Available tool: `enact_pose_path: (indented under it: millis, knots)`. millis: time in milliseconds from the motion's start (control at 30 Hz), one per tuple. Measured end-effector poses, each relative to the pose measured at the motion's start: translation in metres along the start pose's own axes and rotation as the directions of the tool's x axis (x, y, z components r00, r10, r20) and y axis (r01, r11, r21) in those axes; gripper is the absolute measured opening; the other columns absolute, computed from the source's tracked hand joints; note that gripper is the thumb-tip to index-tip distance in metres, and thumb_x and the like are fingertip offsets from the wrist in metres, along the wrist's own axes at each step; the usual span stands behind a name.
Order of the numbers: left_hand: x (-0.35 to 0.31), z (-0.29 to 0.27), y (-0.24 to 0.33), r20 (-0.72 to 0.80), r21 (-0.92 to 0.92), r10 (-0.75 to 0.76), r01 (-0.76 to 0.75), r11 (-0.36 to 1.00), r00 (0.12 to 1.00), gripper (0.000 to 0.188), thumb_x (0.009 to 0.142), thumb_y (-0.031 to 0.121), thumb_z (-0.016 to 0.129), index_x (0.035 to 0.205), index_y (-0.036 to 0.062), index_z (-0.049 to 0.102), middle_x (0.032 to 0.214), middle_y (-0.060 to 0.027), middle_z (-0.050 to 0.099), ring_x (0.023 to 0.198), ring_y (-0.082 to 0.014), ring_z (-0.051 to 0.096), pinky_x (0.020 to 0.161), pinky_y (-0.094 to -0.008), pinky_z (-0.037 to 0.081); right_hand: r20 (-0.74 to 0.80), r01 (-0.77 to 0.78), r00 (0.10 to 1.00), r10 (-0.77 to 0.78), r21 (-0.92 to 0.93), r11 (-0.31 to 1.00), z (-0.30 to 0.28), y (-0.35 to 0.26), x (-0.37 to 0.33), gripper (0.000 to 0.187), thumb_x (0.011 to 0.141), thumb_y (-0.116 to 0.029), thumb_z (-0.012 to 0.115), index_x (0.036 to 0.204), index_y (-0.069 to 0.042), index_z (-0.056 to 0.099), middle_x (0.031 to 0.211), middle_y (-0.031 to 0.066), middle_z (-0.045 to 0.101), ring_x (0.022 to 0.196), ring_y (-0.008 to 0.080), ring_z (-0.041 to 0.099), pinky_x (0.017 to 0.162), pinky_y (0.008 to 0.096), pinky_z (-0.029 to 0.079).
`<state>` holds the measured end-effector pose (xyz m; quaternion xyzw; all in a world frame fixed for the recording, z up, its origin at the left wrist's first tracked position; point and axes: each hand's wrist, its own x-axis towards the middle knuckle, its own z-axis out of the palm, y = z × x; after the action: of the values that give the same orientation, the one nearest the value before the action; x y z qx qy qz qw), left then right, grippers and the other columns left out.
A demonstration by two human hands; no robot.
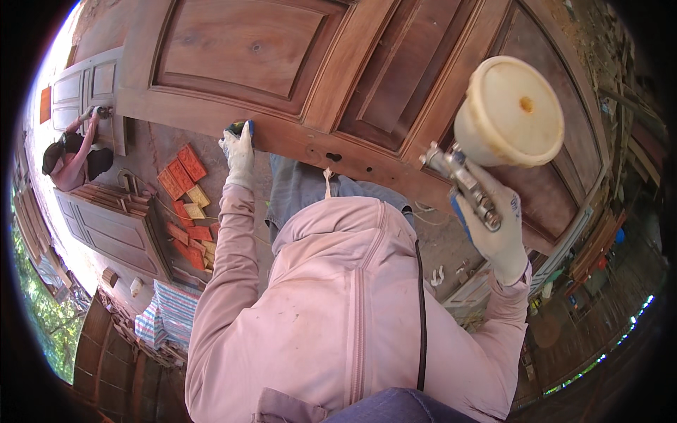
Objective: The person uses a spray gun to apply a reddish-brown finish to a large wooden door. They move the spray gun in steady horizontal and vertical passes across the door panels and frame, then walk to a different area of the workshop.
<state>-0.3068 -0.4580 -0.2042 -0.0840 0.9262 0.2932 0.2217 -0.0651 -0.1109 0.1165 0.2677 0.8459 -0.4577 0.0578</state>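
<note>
In my right hand [502, 229], which wears a white glove, is a metal spray gun [469, 187] with a large off-white paint cup [518, 116] on top. An amber spot marks the cup's lid. The gun is held over the right part of a brown panelled wooden door [282, 113], which lies in front of me. My left hand [240, 151], gloved too, is at the door's near edge. Its fingers are closed round a small dark piece with blue and yellow on it, which I cannot make out. Holes for a lock [333, 156] show in the door's near rail.
Orange and yellow blocks [185, 176] lie on the floor to the left. Beyond them leans a stack of door panels [116, 229]. At far left another person [81, 151] works at a pale door [88, 92]. Striped sheeting [169, 314] hangs below; timber [596, 257] is piled at right.
</note>
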Motion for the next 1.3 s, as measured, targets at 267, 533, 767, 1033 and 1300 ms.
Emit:
enact_pose_path:
  millis: [267, 533, 767, 1033, 1300]
  knots:
    - [0.000, -0.002, -0.004, 0.036, -0.055, 0.003, -0.001, 0.998, 0.999, 0.065, 0.086, 0.053, 0.064, 0.122, -0.0001, 0.057, 0.122, -0.0314, 0.049, 0.114, -0.0428, 0.049, 0.100, -0.0473, 0.040, 0.009, 0.007, 1.000, -0.008, 0.050, 0.999, -0.003, -0.002, 0.021, 0.044, 0.085, -0.001, 0.066, 0.128, 0.002, 0.057, 0.113, 0.0200, 0.067, 0.103, 0.0320, 0.068, 0.088, 0.0350, 0.051]
    - [-0.003, -0.005, 0.003, 0.046, -0.038, -0.045, 0.047, 0.998, 0.998, 0.066, 0.087, 0.053, 0.064, 0.123, -0.0010, 0.056, 0.125, -0.0324, 0.048, 0.120, -0.0426, 0.047, 0.101, -0.0487, 0.039, -0.257, -0.106, 0.962, 0.093, -0.037, 0.994, -0.026, -0.007, 0.067, 0.041, 0.090, -0.004, 0.065, 0.129, -0.001, 0.058, 0.106, 0.0151, 0.070, 0.094, 0.0210, 0.068, 0.085, 0.0311, 0.050]
    - [-0.001, -0.005, -0.002, 0.052, -0.038, 0.008, -0.006, 0.999, 0.999, 0.062, 0.088, 0.052, 0.062, 0.121, -0.0005, 0.057, 0.121, -0.0311, 0.052, 0.117, -0.0423, 0.048, 0.101, -0.0481, 0.038, -0.425, -0.099, 0.904, 0.034, -0.132, 0.986, -0.026, -0.003, 0.076, 0.040, 0.090, -0.008, 0.065, 0.129, -0.001, 0.058, 0.106, 0.0144, 0.069, 0.094, 0.0199, 0.068, 0.084, 0.0309, 0.050]
    - [-0.011, -0.009, 0.057, -0.133, 0.114, 0.283, -0.269, 0.956, 0.950, 0.048, 0.086, 0.036, 0.069, 0.119, 0.0016, 0.059, 0.117, -0.0228, 0.057, 0.108, -0.0390, 0.053, 0.095, -0.0462, 0.043, -0.039, -0.143, 0.989, 0.146, 0.061, 0.988, -0.020, -0.006, 0.036, 0.045, 0.087, -0.005, 0.066, 0.130, -0.001, 0.056, 0.114, 0.0198, 0.066, 0.104, 0.0311, 0.067, 0.090, 0.0352, 0.050]
    - [0.082, 0.055, 0.168, -0.432, 0.388, 0.462, -0.303, 0.871, 0.775, 0.064, 0.087, 0.045, 0.062, 0.135, 0.0060, 0.048, 0.142, -0.0224, 0.043, 0.135, -0.0416, 0.037, 0.111, -0.0575, 0.027, -0.199, -0.024, 0.980, -0.006, -0.147, 0.989, -0.027, -0.011, 0.061, 0.043, 0.086, -0.007, 0.068, 0.127, -0.001, 0.056, 0.112, 0.0213, 0.066, 0.098, 0.0378, 0.065, 0.084, 0.0399, 0.051]
